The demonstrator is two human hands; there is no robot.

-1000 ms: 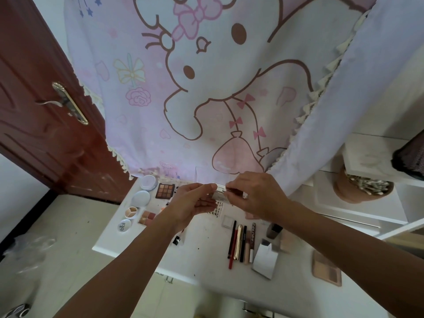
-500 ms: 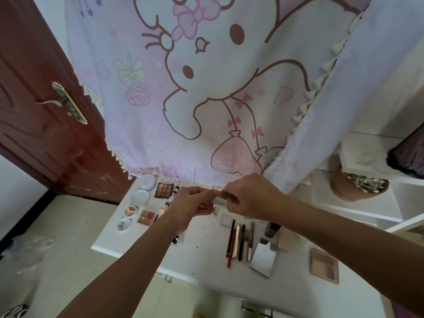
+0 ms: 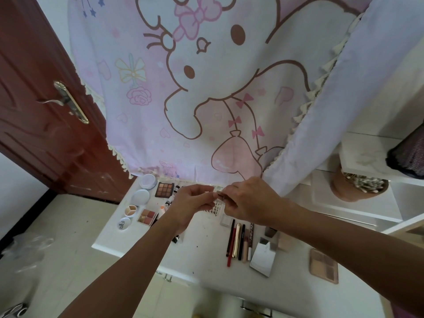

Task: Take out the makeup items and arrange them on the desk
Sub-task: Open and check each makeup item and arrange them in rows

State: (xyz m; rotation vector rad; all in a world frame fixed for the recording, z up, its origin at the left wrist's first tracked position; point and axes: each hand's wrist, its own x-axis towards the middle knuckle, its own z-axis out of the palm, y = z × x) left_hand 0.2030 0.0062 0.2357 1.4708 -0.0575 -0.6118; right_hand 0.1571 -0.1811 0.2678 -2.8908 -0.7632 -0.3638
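Note:
Both hands meet above the back of the white desk [image 3: 202, 255]. My left hand [image 3: 191, 206] and my right hand [image 3: 247, 200] pinch the two ends of a small clear makeup case [image 3: 220, 195] held between them in the air. Under it lies a clear card of small dark pieces [image 3: 216, 208]. Laid out on the desk are round compacts [image 3: 148, 181], a brown eyeshadow palette [image 3: 164, 190], a blush palette [image 3: 146, 216], a row of pencils and tubes [image 3: 238, 242], a small mirror [image 3: 262, 259] and a beige palette [image 3: 323, 265].
A pink cartoon curtain [image 3: 206, 99] hangs over the desk's far edge. A red-brown door [image 3: 41, 106] with a brass handle stands at the left. At the right a tan pot of cotton swabs [image 3: 358, 185] sits by white shelves. Crumpled plastic [image 3: 25, 251] lies on the floor.
Both hands have shifted slightly toward the curtain while still holding the small clear case between them. The items on the desk lie as before.

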